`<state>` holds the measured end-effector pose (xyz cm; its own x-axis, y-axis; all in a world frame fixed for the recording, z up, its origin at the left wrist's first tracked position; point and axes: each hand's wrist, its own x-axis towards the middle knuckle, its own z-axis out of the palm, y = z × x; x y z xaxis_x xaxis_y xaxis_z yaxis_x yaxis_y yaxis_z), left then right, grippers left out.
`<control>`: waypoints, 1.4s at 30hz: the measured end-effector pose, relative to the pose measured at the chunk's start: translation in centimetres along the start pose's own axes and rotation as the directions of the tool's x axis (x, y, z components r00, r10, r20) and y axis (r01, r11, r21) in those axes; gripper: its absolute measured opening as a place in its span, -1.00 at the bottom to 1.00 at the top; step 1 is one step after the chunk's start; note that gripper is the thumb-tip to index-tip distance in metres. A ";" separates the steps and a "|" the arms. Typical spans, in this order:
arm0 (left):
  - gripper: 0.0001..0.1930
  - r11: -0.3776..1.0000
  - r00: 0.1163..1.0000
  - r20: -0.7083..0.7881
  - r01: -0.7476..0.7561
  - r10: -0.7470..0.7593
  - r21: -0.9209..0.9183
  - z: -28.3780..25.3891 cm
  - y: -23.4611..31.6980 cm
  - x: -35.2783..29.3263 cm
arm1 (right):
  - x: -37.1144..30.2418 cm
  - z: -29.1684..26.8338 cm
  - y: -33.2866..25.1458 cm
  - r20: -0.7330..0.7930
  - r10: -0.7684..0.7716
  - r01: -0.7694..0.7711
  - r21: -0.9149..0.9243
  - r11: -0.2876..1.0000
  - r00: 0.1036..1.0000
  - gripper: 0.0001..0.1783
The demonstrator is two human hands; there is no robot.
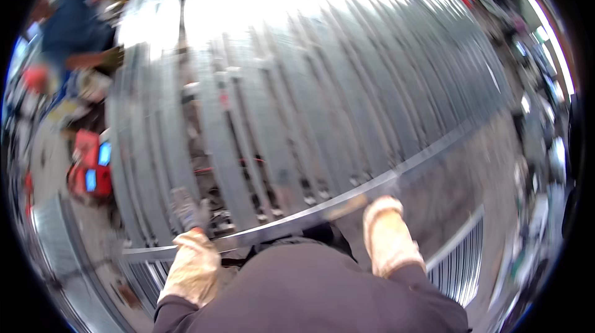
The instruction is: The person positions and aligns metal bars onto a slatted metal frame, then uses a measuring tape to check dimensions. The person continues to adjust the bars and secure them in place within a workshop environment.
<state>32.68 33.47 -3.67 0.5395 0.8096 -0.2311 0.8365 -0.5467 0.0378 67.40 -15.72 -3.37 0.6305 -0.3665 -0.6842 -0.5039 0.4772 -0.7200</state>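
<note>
Slats (271, 128), right hand (388, 230) forward, apparently half-curled

Grey metal strips (217, 147) span centre. Left hand (188, 210), blurred, at their near ends, lower left; right forearm (392, 240), lower right of centre. Red gear (87, 144), left.

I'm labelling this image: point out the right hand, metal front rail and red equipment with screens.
Right hand (382, 209): head view, middle of the hand.
Metal front rail (310, 213): head view, its middle stretch.
Red equipment (87, 146): head view, its upper casing.
</note>
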 end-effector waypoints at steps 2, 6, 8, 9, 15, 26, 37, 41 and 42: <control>0.00 0.997 0.997 -0.039 -0.072 0.073 0.029 -2.6 0.3 -0.2 | -0.4 1.2 -0.4 -0.107 0.007 -0.003 0.035 0.999 0.994 -0.18; -0.14 0.965 0.955 -0.214 -0.235 0.206 -0.118 -4.3 5.3 0.6 | 3.1 -0.7 -3.4 -0.215 -0.354 0.290 -0.278 0.916 0.910 -0.09; -0.19 0.896 0.912 -0.218 -0.390 0.346 -0.210 -6.0 10.4 1.2 | 4.0 -1.2 -3.4 -0.353 -0.464 0.298 -0.432 0.851 0.812 -0.10; -0.20 0.856 0.882 -0.218 -0.463 0.419 -0.231 -6.9 13.4 0.9 | 4.8 -1.6 -3.1 -0.358 -0.504 0.296 -0.497 0.816 0.786 -0.10; -0.34 0.522 0.820 -0.278 -0.541 0.500 -0.659 -8.1 27.5 4.1 | -0.3 0.3 -7.5 -0.258 -0.350 0.103 -0.657 0.747 0.900 -0.11; -0.60 0.184 0.983 -0.081 -0.111 0.164 -0.977 -10.8 39.4 13.0 | 3.8 -2.5 -2.2 -0.117 -0.413 0.260 -0.617 0.742 0.903 0.04; -0.71 -0.216 0.918 0.046 0.142 0.394 -0.966 -17.5 47.1 31.7 | 5.9 -5.7 -3.0 0.119 -0.496 0.468 -0.572 0.674 0.860 -0.09; -0.69 -0.226 0.899 0.022 0.134 0.437 -0.965 -19.9 49.2 35.5 | 7.3 -6.8 -1.3 0.151 -0.449 0.464 -0.470 0.751 0.880 -0.08; -0.69 -0.232 0.895 0.018 0.134 0.446 -0.964 -20.3 49.5 36.5 | 7.0 -7.1 -1.4 0.162 -0.432 0.446 -0.541 0.713 0.887 -0.08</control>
<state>95.79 40.32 9.51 0.8540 0.4773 -0.2070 -0.0292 0.4412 0.8969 68.35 -24.60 -8.00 0.8727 -0.4022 -0.2769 -0.3975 -0.2557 -0.8813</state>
